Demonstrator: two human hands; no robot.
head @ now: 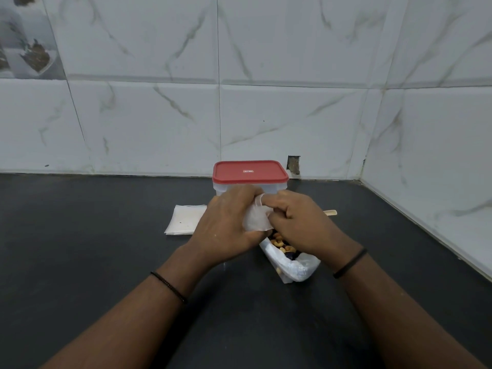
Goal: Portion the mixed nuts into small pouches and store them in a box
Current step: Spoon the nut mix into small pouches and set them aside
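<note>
A small white pouch (256, 219) was held above the bench (106, 249), directly over an open clear bag of mixed nuts (290, 259) that lay on the bench surface. The left hand (226, 225) gripped the pouch from the left side, knuckles up, with its fingers curled round the fabric. The right hand (298, 217) gripped it from the right, fingers curled in, with the pouch's upper edge pinched at the fingertips. Both hands met at the pouch, and both forearms extended forward from the lower frame edge, converging toward it. Each wrist carried a thin black band.

Cashews and dark pieces were visible in the bag's mouth, just below the hands.

Behind the hands stood a clear box (250, 186) with a red lid (250, 171) seated on it, near the tiled wall (159, 115). A stack of flat white pouches (183, 221) lay on the bench left of the left hand. A wooden stick end (331, 213) protruded right of the right hand.
</note>
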